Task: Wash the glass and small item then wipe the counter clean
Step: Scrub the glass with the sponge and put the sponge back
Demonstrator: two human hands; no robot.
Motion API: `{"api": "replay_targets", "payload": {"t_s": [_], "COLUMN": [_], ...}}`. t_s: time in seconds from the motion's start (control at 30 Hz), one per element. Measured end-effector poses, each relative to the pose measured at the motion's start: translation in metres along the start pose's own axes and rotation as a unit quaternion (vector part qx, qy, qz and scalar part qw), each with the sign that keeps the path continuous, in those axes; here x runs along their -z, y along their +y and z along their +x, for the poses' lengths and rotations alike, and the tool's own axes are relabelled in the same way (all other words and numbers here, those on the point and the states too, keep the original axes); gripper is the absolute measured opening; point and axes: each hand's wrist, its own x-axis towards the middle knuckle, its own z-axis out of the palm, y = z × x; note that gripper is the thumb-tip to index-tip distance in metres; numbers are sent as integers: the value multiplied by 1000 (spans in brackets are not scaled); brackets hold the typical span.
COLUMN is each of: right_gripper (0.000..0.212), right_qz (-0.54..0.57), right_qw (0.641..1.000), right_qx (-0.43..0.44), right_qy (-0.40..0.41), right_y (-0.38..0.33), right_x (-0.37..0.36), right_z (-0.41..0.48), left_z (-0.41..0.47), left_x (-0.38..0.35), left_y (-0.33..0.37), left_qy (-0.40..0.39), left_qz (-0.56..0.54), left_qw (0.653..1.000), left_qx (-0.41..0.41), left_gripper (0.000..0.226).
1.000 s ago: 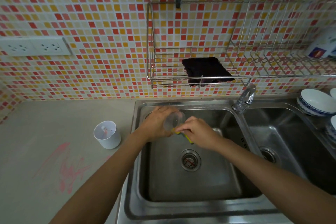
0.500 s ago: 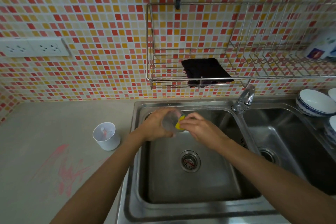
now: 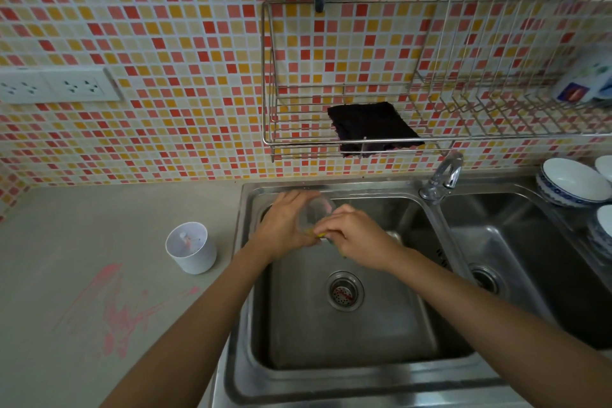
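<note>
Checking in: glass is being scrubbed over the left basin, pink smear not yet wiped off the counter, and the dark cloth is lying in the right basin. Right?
Not quite. The head view shows the dark cloth on the wire wall rack above the sink, not in the right basin. The rest holds: both hands work the glass over the left basin, and the pink smear is on the counter.

Left hand (image 3: 284, 225) gripping clear glass (image 3: 314, 214) over sink (image 3: 347, 334), right hand (image 3: 359, 237) pressing yellow sponge (image 3: 318, 235) against it

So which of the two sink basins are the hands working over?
The left basin, beside the stained counter; the right basin sits beyond the faucet.
</note>
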Motion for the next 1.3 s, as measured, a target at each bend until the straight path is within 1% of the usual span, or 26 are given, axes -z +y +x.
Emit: {"api": "replay_targets", "payload": {"t_s": [0.03, 0.1, 0.13, 0.17, 0.23, 0.3, 0.33, 0.37, 0.4, 0.43, 0.47, 0.5, 0.53, 0.6, 0.67, 0.7, 0.77, 0.8, 0.87, 0.9, 0.93, 0.97, 1.07, 1.17, 1.23, 1.3], "right_gripper": [25, 28, 29, 29, 34, 33, 29, 26, 26, 29, 33, 35, 33, 29, 30, 30, 28, 27, 26, 28, 32, 37, 47, 46, 48, 52], "right_qz": [-28, -149, -202, -228, -216, -100, -34, -1, -7, -41, -101, -170, -217, -243, -211, -160, -34, -16, -37, -75, -111, -135, -157, -154, -145, -150], "right_qw": [999, 986, 976, 971, 973, 993, 998, 998, 998, 999, 995, 985, 974, 967, 974, 985, 998, 999, 999, 995, 989, 985, 981, 980, 983, 981], "right_qx": [24, 72, 77, 72, 70, 26, -18, -47, -48, -28, 6, 38, 56, 58, 45, 26, -37, -32, 18, 63, 92, 103, 99, 96, 78, 75], "right_qy": [-20, -38, -24, -7, 43, 61, 58, 47, 26, 6, -3, 4, 17, 48, 66, 63, 24, 8, 3, 15, 24, 28, 47, 76, 85, 94], "right_y": [2, 6, 8, 11, 13, 9, 7, 5, 6, 7, 9, 11, 10, 10, 7, 6, 6, 5, 7, 12, 16, 19, 18, 15, 11, 10], "right_x": [2, 7, 9, 10, 6, -4, -9, -11, -11, -8, -4, -1, 4, 6, 2, -2, -6, -6, 1, 2, 3, 4, 5, 6, 9, 9], "right_z": [0, 3, 3, 1, -3, -6, -5, -5, -4, -2, -1, 1, 1, 0, -3, -5, -9, -11, -11, -12, -12, -11, -13, -12, -12, -11], "left_z": [0, 0, 0, 1, 2, 3, 3, 3, 3, 3, 4, 4, 6, 8, 8, 7, 2, 0, -3, -2, 0, 2, 8, 8, 7, 6], "left_x": [0, 0, 1, 2, 4, 6, 7, 7, 6, 5, 4, 4, 5, 8, 10, 11, 11, 10, 8, 8, 9, 10, 14, 16, 14, 9], "left_y": [1, 1, 0, 0, -2, -3, -3, -2, -2, -1, 1, 2, 4, 6, 5, 5, 2, 1, -1, -1, 0, 1, 6, 7, 7, 10], "left_qy": [-2, -11, -14, -15, -8, -7, -11, -16, -21, -24, -27, -28, -31, -37, -47, -52, -64, -71, -73, -71, -72, -72, -77, -68, -57, -39], "left_qz": [0, 5, 3, 2, 6, 13, 15, 20, 26, 31, 32, 32, 30, 24, 19, 19, 17, 11, -1, -6, -11, -14, -32, -77, -106, -104], "left_qw": [1000, 1000, 1000, 1000, 1000, 1000, 1000, 1000, 999, 999, 999, 999, 999, 999, 999, 998, 998, 997, 997, 997, 997, 997, 996, 993, 990, 990], "left_qx": [-6, -14, -10, -5, 1, -1, -4, -9, -16, -22, -27, -30, -27, -15, -11, -9, -2, 3, 11, 15, 21, 27, 43, 53, 68, 81], "left_gripper": [80, 80, 80, 80, 81, 81, 80, 80, 79, 79, 79, 79, 80, 83, 84, 84, 84, 84, 85, 86, 86, 86, 87, 86, 90, 97]}}
